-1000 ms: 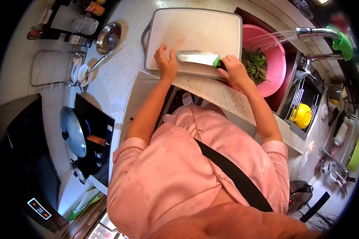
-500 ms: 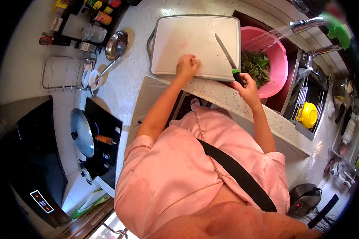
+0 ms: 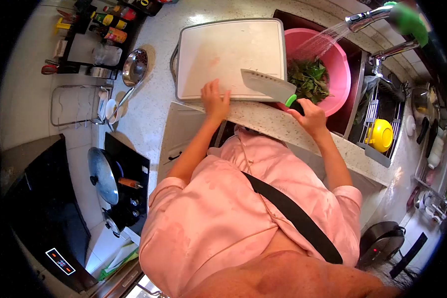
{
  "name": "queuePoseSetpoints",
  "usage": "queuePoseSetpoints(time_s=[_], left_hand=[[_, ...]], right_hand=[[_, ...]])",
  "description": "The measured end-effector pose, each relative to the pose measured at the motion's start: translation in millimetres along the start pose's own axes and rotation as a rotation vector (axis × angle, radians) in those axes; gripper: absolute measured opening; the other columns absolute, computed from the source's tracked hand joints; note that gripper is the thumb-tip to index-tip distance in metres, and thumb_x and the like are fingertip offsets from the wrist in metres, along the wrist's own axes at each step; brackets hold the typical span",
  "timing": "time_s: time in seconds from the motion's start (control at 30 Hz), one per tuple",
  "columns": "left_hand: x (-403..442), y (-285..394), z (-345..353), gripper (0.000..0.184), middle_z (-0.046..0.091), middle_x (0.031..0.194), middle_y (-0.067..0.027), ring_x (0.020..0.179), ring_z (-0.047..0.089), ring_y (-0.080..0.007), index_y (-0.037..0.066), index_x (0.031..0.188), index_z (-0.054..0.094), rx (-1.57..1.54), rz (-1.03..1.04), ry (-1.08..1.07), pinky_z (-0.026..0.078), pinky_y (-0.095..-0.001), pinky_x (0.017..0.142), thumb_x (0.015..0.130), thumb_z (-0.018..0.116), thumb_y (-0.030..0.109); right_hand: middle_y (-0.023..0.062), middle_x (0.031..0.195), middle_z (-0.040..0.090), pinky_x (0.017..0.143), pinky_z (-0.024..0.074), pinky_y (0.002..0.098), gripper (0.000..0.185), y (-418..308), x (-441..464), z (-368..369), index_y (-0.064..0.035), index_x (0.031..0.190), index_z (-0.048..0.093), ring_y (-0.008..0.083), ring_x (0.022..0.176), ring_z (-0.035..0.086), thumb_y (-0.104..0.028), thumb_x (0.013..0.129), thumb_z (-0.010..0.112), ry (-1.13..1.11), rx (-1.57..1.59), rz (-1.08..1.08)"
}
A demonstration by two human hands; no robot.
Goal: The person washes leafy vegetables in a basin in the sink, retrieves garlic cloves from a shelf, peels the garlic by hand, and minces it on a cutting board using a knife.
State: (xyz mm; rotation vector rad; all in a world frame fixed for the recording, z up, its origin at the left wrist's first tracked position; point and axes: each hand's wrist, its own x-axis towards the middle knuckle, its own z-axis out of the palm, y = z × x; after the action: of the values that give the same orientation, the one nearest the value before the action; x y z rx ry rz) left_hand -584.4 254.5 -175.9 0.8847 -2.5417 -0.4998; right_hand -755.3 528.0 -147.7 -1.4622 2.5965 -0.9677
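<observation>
A knife (image 3: 269, 85) with a green and black handle is in my right hand (image 3: 310, 117), its blade lying over the lower right part of the white cutting board (image 3: 228, 49). My left hand (image 3: 215, 101) rests at the board's near edge, fingers apart and holding nothing that shows. Just right of the board a pink basin (image 3: 340, 74) holds green leaves (image 3: 308, 79). Water from the faucet (image 3: 365, 19) sprays into this basin. Tiny bits lie on the board.
A metal bowl (image 3: 135, 67) and a small white bowl (image 3: 113, 110) stand on the left of the counter. Farther left, a lidded pan (image 3: 103, 175) sits on the stove. At right, a yellow bowl (image 3: 381, 135) is in a rack.
The knife has swung from pointing away to pointing left, its broad blade face now showing. My left hand has moved left to the near edge, and its fingers have opened.
</observation>
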Motion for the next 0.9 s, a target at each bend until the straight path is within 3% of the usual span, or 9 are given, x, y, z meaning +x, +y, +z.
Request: queuePoseSetpoints(time_s=[0.13, 0.23, 0.33, 0.43, 0.6, 0.7, 0.77, 0.83, 0.9], left_hand=[[-18.0, -25.6, 2.1, 0.048, 0.050, 0.118, -0.0174, 0.112, 0.044, -0.0364, 0.001, 0.117, 0.053, 0.048, 0.036, 0.115, 0.035, -0.0465, 0.098, 0.075, 0.070, 0.018], [-21.2, -25.1, 1.0, 0.047, 0.050, 0.119, -0.0177, 0.112, 0.044, -0.0366, 0.001, 0.117, 0.053, 0.037, 0.046, 0.111, 0.035, -0.0465, 0.098, 0.076, 0.069, 0.018], [-23.4, -24.1, 3.1, 0.045, 0.049, 0.120, -0.0183, 0.113, 0.043, -0.0371, 0.001, 0.117, 0.053, 0.053, 0.059, 0.125, 0.035, -0.0469, 0.098, 0.077, 0.068, 0.017], [-19.6, -20.8, 3.8, 0.044, 0.049, 0.119, -0.0187, 0.113, 0.043, -0.0378, 0.001, 0.117, 0.053, 0.065, 0.066, 0.128, 0.036, -0.0472, 0.098, 0.078, 0.067, 0.016], [-28.0, -18.9, -6.2, 0.043, 0.049, 0.120, -0.0196, 0.113, 0.043, -0.0384, 0.001, 0.117, 0.052, 0.055, 0.043, 0.046, 0.036, -0.0478, 0.097, 0.079, 0.066, 0.015], [-20.3, -11.0, 6.4, 0.053, 0.043, 0.128, -0.0224, 0.121, 0.038, -0.0404, -0.001, 0.124, 0.047, 0.096, 0.011, 0.022, 0.032, -0.0482, 0.103, 0.079, 0.066, 0.018], [-28.6, 23.8, 18.0, 0.073, 0.030, 0.141, -0.0258, 0.133, 0.027, -0.0410, -0.006, 0.136, 0.033, 0.002, 0.008, 0.019, 0.024, -0.0475, 0.110, 0.079, 0.069, 0.025], [-34.5, 65.7, 36.4, 0.109, 0.005, 0.150, -0.0295, 0.140, 0.007, -0.0432, -0.006, 0.145, 0.004, -0.114, 0.087, -0.035, 0.013, -0.0484, 0.114, 0.075, 0.074, 0.040], [-35.0, 95.5, 52.2, 0.113, 0.002, 0.150, -0.0308, 0.140, 0.006, -0.0451, -0.005, 0.146, 0.002, -0.185, 0.052, 0.013, 0.012, -0.0496, 0.113, 0.074, 0.074, 0.043]], right_hand=[[0.0118, 0.077, 0.060, 0.055, 0.0485, 0.0364, 0.041, 5.6, 24.3, -0.4, -0.0040, 0.093, 0.058, 0.0299, 0.066, 0.062, -0.043, 0.081, 0.067, 0.002, -0.041, -0.087], [0.0141, 0.073, 0.056, 0.053, 0.0441, 0.0364, 0.042, -17.7, 56.1, -42.4, -0.0021, 0.094, 0.058, 0.0319, 0.061, 0.057, -0.041, 0.082, 0.066, 0.191, 0.210, -0.223], [0.0146, 0.073, 0.056, 0.051, 0.0442, 0.0388, 0.038, -3.8, 50.9, -42.6, -0.0040, 0.089, 0.056, 0.0337, 0.061, 0.057, -0.041, 0.084, 0.065, 0.169, 0.423, -0.222], [0.0156, 0.070, 0.061, 0.051, 0.0492, 0.0423, 0.038, 39.8, 27.9, 13.7, -0.0086, 0.090, 0.054, 0.0335, 0.062, 0.063, -0.047, 0.088, 0.056, -0.282, -0.144, -0.061], [0.0173, 0.063, 0.061, 0.050, 0.0499, 0.0447, 0.042, 28.9, 48.9, 2.5, -0.0078, 0.089, 0.053, 0.0354, 0.058, 0.063, -0.049, 0.088, 0.055, -0.324, -0.222, -0.105], [0.0167, 0.065, 0.062, 0.052, 0.0489, 0.0439, 0.041, 39.4, 52.2, 4.0, -0.0077, 0.088, 0.054, 0.0354, 0.059, 0.062, -0.049, 0.087, 0.056, -0.287, -0.116, -0.104], [0.0159, 0.066, 0.061, 0.053, 0.0467, 0.0433, 0.040, 31.3, 53.4, -4.4, -0.0079, 0.085, 0.055, 0.0360, 0.060, 0.061, -0.048, 0.087, 0.057, -0.265, 0.096, 0.012], [0.0158, 0.066, 0.060, 0.051, 0.0450, 0.0429, 0.038, 19.6, 62.7, -16.1, -0.0082, 0.083, 0.054, 0.0356, 0.062, 0.060, -0.046, 0.086, 0.060, -0.210, 0.173, 0.056], [0.0156, 0.066, 0.060, 0.051, 0.0453, 0.0428, 0.038, 17.8, 65.7, -19.6, -0.0084, 0.083, 0.054, 0.0352, 0.062, 0.060, -0.046, 0.085, 0.061, -0.190, 0.187, 0.066]])
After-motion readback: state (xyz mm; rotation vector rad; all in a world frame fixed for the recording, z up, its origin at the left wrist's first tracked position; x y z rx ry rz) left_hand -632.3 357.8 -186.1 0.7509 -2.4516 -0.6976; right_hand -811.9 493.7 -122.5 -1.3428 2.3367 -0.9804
